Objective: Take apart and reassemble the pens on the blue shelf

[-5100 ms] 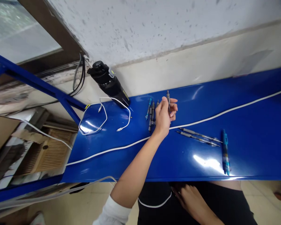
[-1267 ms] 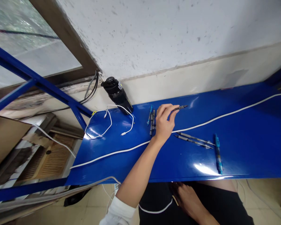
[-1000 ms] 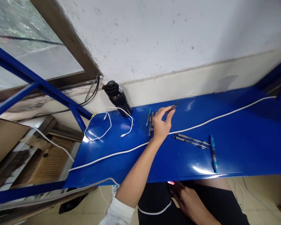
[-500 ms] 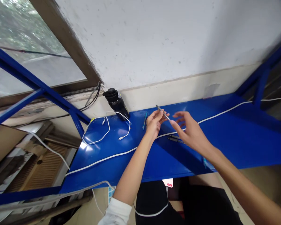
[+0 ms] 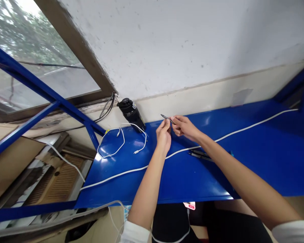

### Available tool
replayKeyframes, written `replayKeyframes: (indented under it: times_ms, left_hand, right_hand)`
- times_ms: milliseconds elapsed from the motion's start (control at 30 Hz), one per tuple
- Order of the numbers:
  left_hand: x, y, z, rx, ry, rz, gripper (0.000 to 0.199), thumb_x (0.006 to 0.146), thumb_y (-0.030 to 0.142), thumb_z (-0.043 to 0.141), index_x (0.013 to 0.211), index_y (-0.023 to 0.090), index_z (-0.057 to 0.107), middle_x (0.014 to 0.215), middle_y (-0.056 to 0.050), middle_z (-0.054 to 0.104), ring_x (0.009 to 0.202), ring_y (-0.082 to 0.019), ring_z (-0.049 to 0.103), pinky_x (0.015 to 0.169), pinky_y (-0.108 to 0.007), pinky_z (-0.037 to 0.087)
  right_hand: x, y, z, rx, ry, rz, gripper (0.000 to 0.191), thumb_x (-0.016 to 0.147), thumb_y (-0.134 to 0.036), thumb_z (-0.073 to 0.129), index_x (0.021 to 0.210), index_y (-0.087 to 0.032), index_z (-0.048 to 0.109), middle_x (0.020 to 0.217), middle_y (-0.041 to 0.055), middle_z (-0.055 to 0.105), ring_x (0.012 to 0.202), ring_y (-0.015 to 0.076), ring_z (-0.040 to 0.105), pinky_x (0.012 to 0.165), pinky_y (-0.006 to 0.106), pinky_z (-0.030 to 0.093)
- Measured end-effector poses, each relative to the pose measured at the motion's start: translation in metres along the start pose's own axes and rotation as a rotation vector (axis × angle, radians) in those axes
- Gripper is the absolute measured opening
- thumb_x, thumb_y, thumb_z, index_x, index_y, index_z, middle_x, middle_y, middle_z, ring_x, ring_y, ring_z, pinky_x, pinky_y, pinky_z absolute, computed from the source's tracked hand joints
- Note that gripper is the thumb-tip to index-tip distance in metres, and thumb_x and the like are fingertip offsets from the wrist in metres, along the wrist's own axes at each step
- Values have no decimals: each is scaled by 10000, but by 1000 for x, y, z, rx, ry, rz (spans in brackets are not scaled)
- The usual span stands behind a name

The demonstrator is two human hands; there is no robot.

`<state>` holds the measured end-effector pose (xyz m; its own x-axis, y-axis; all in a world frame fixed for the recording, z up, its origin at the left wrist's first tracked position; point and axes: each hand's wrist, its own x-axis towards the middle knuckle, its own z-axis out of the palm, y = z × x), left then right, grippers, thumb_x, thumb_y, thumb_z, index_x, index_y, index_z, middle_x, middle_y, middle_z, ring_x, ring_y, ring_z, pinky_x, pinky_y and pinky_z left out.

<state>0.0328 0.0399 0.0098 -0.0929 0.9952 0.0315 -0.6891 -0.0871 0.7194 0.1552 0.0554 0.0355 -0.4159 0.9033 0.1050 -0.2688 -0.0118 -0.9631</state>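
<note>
Above the blue table (image 5: 131, 189), a slim dark pen (image 5: 164, 116) is held between my two hands, its tip pointing up and to the left. My left hand (image 5: 163, 136) pinches the pen near its middle from below. Closed round the pen's other end are the fingers of my right hand (image 5: 184, 127), which hide that part. More pens (image 5: 200, 155) lie on the table below my right forearm, partly covered by it.
A black bottle (image 5: 133, 116) stands against the wall, beside a looped white charging cable (image 5: 123, 140). One long white cord (image 5: 121, 174) crosses the table from side to side. Blue metal struts (image 5: 76, 114) rise at the left. My lap is below the front edge.
My right hand has moved left and closed on the pen; before, its fingers were spread near the pen's lower end. The view has shifted slightly.
</note>
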Motion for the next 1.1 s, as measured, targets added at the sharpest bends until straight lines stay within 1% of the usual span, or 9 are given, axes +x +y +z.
replayKeyframes:
  times_ms: [133,300,433,533,667,733,833,933,1100]
  left_hand:
    - [1,-4,1,20,-32,0,298,794,352,934,1002,176,814,1019,-41,758,947,-134,682,902,-250,492]
    - [-2,-7,3,-3,60,-15,239,816,319,923,967,202,779,1030,-16,740,893,-121,663,838,-244,468]
    - [-2,-3,4,15,106,-15,176,867,309,879,943,207,758,1021,-18,731,918,-126,666,833,-246,450]
    - [-2,-1,5,0,93,-31,168,907,333,839,953,190,763,996,-33,725,900,-127,664,830,-248,456]
    - [-3,1,4,-60,125,-95,239,967,397,759,941,159,765,937,-47,703,847,-128,653,819,-257,473]
    - [-3,1,3,-85,134,-121,259,980,409,735,913,159,756,901,-42,687,800,-125,637,796,-262,471]
    - [-3,3,1,-111,147,-136,260,981,404,725,878,166,739,855,-32,665,755,-127,618,769,-270,463]
    - [-3,4,1,-117,149,-140,266,981,411,715,868,171,730,839,-34,658,748,-137,616,768,-280,465]
    - [-3,5,0,-118,116,-127,267,966,424,735,870,174,728,832,-38,658,725,-134,607,747,-279,469]
  right_hand:
    - [-5,7,-5,276,21,50,377,906,-486,842,1000,-225,588,584,-125,453,425,46,251,420,180,208]
    - [-12,7,-8,417,209,5,320,809,-343,888,921,-193,627,824,40,758,491,75,436,422,207,319]
    - [-10,5,-17,529,283,-46,318,804,-309,909,831,-206,609,745,-13,683,544,88,476,444,211,350]
    - [-6,7,-24,602,334,-64,326,813,-299,922,837,-227,605,710,-60,602,644,102,567,568,211,478]
    - [-1,9,-29,731,371,-27,295,916,-350,850,858,-233,586,857,-18,701,890,149,695,843,293,597]
    - [-1,7,-32,801,340,-43,302,971,-318,799,827,-231,548,744,-46,623,750,122,648,827,278,591]
    - [-5,4,-37,895,270,-56,438,1045,-401,690,732,-245,427,575,-95,373,491,100,393,560,230,489]
    - [-12,1,-43,930,222,-72,573,1059,-565,587,685,-262,276,550,-88,276,455,109,246,423,239,323]
    - [-17,1,-50,952,217,-91,584,1047,-585,518,680,-273,189,523,-90,221,450,108,143,404,259,236]
